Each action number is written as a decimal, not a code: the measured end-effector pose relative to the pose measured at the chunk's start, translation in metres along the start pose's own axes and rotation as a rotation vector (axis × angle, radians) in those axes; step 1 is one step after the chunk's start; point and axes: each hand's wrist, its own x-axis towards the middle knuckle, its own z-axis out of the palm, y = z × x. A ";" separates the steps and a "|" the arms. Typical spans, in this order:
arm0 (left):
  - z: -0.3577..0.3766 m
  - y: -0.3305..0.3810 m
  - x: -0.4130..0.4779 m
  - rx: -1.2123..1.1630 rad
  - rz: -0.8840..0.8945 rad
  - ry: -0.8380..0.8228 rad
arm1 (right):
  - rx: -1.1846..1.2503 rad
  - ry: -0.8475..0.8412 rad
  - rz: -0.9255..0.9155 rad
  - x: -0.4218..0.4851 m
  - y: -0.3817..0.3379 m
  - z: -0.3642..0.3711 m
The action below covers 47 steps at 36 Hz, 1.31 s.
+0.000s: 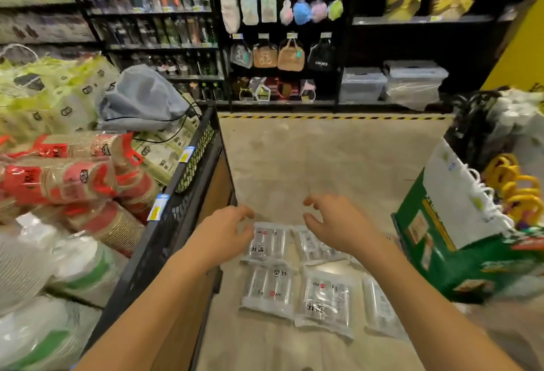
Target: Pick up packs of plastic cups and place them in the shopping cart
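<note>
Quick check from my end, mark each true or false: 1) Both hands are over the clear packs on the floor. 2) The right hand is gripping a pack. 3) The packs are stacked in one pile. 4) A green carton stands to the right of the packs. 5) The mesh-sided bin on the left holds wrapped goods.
1) True: the left hand and right hand reach out over the clear packs on the floor.
2) False: its fingers are spread and loosely curled, holding nothing.
3) False: they lie flat side by side in rows.
4) True: the green carton stands right of them.
5) True: the mesh-sided bin holds red and green wrapped goods.
</note>
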 end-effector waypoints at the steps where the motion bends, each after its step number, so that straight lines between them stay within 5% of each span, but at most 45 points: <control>1: 0.003 -0.002 0.011 -0.002 0.001 -0.005 | 0.013 -0.003 0.012 0.009 0.005 0.004; 18: 0.154 -0.114 0.208 -0.278 -0.148 -0.003 | 0.334 -0.161 0.259 0.163 0.127 0.203; 29: 0.401 -0.278 0.308 -0.464 -0.298 -0.106 | 0.555 -0.217 0.533 0.204 0.228 0.502; 40: 0.670 -0.436 0.355 -0.281 -0.328 -0.310 | 0.557 -0.279 0.549 0.224 0.318 0.801; 47: 0.761 -0.481 0.375 -0.418 -0.380 -0.365 | 0.565 -0.246 0.470 0.235 0.349 0.901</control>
